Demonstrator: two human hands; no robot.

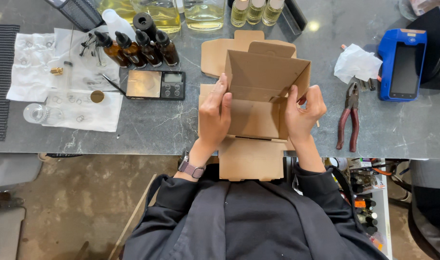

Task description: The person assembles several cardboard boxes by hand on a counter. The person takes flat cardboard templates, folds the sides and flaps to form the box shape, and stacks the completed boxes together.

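Observation:
A flat-packed brown cardboard box (258, 96) lies partly folded on the grey stone table (157, 130), near its front edge. Its back wall stands upright and a flap hangs over the edge toward me. My left hand (215, 113) presses against the box's left side panel, fingers flat. My right hand (302, 111) grips the right side wall, thumb and fingers pinching the cardboard. Both hands hold the same box.
Several amber dropper bottles (135, 48) and a small digital scale (156, 84) sit to the left. White cloths (65, 91) carry small metal parts. Red-handled pliers (349, 120), a crumpled tissue (357, 62) and a blue handheld terminal (403, 65) lie right. Jars of yellow liquid (203, 12) line the back.

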